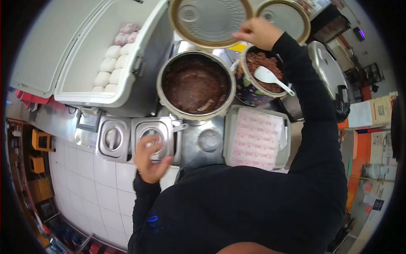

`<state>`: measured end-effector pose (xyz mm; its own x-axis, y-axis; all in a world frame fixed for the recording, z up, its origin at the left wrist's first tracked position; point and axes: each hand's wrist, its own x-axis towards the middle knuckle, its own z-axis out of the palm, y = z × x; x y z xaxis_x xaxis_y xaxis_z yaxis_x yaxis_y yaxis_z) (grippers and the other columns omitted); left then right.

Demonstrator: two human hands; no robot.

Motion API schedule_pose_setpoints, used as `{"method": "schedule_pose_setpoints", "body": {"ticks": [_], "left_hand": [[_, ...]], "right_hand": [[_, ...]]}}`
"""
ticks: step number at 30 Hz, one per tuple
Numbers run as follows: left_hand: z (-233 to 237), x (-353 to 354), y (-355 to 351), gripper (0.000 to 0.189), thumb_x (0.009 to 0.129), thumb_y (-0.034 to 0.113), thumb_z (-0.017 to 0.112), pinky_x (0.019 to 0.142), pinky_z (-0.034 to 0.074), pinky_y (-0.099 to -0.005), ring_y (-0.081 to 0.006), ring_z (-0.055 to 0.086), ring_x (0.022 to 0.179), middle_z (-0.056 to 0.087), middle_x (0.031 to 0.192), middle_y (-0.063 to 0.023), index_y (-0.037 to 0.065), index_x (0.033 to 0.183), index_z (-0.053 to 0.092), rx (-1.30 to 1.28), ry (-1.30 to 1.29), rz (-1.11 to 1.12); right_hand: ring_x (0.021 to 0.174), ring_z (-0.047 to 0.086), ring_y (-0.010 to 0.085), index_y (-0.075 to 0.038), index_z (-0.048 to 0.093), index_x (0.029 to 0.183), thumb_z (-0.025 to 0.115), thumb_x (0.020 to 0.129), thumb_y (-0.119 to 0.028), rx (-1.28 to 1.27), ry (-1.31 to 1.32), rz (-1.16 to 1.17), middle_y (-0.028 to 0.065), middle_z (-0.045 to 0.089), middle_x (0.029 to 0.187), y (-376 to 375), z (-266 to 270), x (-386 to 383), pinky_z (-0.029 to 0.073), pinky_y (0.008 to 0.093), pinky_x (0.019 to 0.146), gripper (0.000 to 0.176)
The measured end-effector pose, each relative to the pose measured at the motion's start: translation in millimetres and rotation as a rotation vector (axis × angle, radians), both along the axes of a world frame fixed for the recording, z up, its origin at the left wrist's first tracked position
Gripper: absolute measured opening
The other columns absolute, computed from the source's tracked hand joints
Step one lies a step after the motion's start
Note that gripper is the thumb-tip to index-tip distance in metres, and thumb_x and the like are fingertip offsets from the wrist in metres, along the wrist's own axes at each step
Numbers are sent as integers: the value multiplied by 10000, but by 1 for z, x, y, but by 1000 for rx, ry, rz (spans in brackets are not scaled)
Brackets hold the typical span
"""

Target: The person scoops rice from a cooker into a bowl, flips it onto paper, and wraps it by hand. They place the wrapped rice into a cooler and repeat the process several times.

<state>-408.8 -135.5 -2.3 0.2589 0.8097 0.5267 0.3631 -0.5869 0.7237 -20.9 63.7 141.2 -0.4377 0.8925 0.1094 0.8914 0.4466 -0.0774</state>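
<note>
My left hand (152,160) is slightly blurred, its fingers apart and nothing in it. It hovers over a steel container lid (146,134) with a loop handle. My right hand (260,34) is at the rim of a round raised lid (211,19), its fingertips drawn together; whether they grip the rim I cannot make out. Below that lid stands a large pot of dark reddish-brown mash (195,86). Beside it, a patterned pot (249,91) holds reddish-brown grains, with a white rice paddle (270,77) lying across its top.
A white-lined cooler box (116,99) at the left holds rows of white wrapped pieces. A grey tray (230,139) carries pink printed paper sheets (258,137). Another steel lid (113,135) is at the counter edge. A silver appliance (327,70) stands right of my arm.
</note>
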Motion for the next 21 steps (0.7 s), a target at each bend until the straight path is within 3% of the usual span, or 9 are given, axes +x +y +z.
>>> {"method": "schedule_pose_setpoints", "body": {"ticks": [3,5,7,8,11,14,17,18,21], "left_hand": [[-35,77,-20,461,689,271,772,898,425,-422,-352,532,1061,559,1119,-197,26,1039,599,-335,59,-428],[-64,125,-27,680,634,342,810,931,417,-454,-390,475,1141,496,1226,-208,51,1184,536,-303,230,-459],[-92,153,-36,887,551,396,843,975,396,-442,-440,403,1201,415,1293,-245,100,1294,460,-169,561,-371],[-107,161,-42,935,516,391,858,955,408,-492,-468,372,1210,363,1345,-241,214,1329,431,-161,745,-320],[-128,174,-32,925,486,350,875,924,434,-490,-471,396,1183,374,1324,-254,231,1302,455,-319,947,-249],[-124,172,-13,865,484,246,876,903,454,-462,-437,465,1115,436,1259,-239,181,1251,480,-464,892,-176],[-144,164,-2,844,509,249,874,903,454,-433,-349,519,1076,497,1190,-205,127,1242,475,-453,469,-139],[-152,169,-3,769,635,223,823,901,452,-371,-252,545,1032,534,1123,-151,97,1278,422,-554,109,-236],[-141,200,1,694,762,155,732,864,471,-368,-215,520,1046,506,1150,-105,131,1335,340,-1082,-545,-373]], "right_hand": [[616,619,286,15,675,745,684,780,-391,-169,-216,-329,175,631,653,-23,-53,104,483,385,602,407],[666,629,331,8,690,772,728,718,-401,-293,-361,-398,200,640,687,-43,-85,144,496,401,652,414],[741,645,340,4,692,799,746,696,-379,-317,-358,-446,205,650,737,-66,-106,156,506,409,689,401],[778,645,343,4,690,817,752,690,-364,-293,-365,-446,208,652,771,-73,-120,162,508,413,709,394],[844,638,353,5,683,856,757,693,-296,-225,-260,-416,212,653,853,-79,-166,187,503,416,758,350],[874,628,353,2,675,897,730,725,-283,-277,-211,-362,219,650,882,-77,-146,197,492,423,773,337],[896,620,354,-9,670,926,687,769,-276,-211,-147,-308,223,646,896,-71,-114,205,485,428,780,310],[903,617,354,-13,669,930,672,783,-271,-162,-161,-333,223,645,898,-62,-110,211,485,429,780,298],[844,619,369,-30,666,878,591,838,-302,-38,-195,-385,201,648,843,-49,-104,217,484,446,745,285]]}}
